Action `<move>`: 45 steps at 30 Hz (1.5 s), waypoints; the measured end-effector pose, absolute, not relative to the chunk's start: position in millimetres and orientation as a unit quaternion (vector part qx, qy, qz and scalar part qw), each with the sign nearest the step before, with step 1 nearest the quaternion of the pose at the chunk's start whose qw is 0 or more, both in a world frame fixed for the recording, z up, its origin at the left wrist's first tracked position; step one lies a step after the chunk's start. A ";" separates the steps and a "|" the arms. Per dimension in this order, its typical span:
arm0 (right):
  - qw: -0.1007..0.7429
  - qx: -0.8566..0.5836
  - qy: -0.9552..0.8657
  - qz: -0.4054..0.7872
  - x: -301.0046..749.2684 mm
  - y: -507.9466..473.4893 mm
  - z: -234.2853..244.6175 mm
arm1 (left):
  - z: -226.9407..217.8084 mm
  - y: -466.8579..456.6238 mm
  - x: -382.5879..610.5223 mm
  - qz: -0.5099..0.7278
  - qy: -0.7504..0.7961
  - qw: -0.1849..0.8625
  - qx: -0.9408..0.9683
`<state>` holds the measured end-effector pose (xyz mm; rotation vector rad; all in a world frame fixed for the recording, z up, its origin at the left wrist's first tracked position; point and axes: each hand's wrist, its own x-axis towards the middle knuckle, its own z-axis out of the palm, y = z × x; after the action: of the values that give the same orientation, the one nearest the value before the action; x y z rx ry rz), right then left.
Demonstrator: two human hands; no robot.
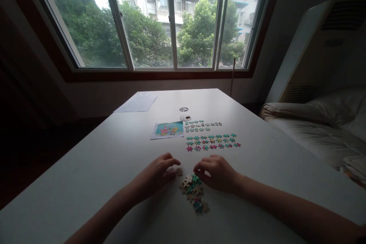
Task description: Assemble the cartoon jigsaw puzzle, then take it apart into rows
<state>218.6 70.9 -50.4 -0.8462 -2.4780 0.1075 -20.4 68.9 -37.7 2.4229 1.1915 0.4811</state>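
Observation:
A loose pile of jigsaw puzzle pieces (191, 188) lies on the white table, some showing bare wood backs and others teal faces. On the pile's left is my left hand (161, 171), its index finger stretched out and its thumb apart from it. A single wood-backed puzzle piece (179, 172) lies by that thumb. My right hand (217, 171) is at the pile's upper right edge, with thumb and index tips drawn close together. Whatever is between those tips is too small to make out. Beyond the hands, face-up puzzle pieces (213, 146) are laid out in several rows.
Left of the rows lies a cartoon picture sheet (168, 130). Two round inserts (185, 117) are set behind it on the white table (114, 164). Papers (137, 103) rest at the far left edge. A padded seat (303, 126) stands to the right.

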 end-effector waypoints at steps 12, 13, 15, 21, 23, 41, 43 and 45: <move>0.260 -0.309 -0.914 0.032 217.7 70.8 -52.4 | -40.8 67.1 -5.8 0.225 0.437 0.170 0.854; 0.258 -0.309 -0.915 0.030 217.7 70.7 -52.7 | -39.9 65.1 -2.6 0.235 0.445 0.183 0.845; 0.258 -0.310 -0.915 0.031 217.9 70.5 -53.2 | -37.2 60.2 4.1 0.243 0.462 0.212 0.826; 0.282 -0.298 -0.911 0.038 217.2 69.0 -50.0 | -30.6 51.5 14.9 0.236 0.478 0.242 0.811; 0.286 -0.289 -0.913 0.029 216.6 68.4 -48.5 | -30.7 51.8 15.1 0.233 0.476 0.245 0.812; 0.376 -0.381 -0.842 -0.066 250.1 105.0 -44.4 | -37.6 59.0 4.8 0.237 0.452 0.220 0.831; 0.385 -0.421 -0.815 -0.099 267.4 119.7 -43.5 | -41.2 61.2 1.6 0.233 0.444 0.213 0.838; 0.380 -0.449 -0.799 -0.127 282.5 132.0 -44.3 | -43.8 62.8 -0.1 0.231 0.435 0.215 0.843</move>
<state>282.5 132.0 -44.3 -1.1453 -2.0400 -0.3241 -0.1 62.8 -43.8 2.3385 1.2065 0.6402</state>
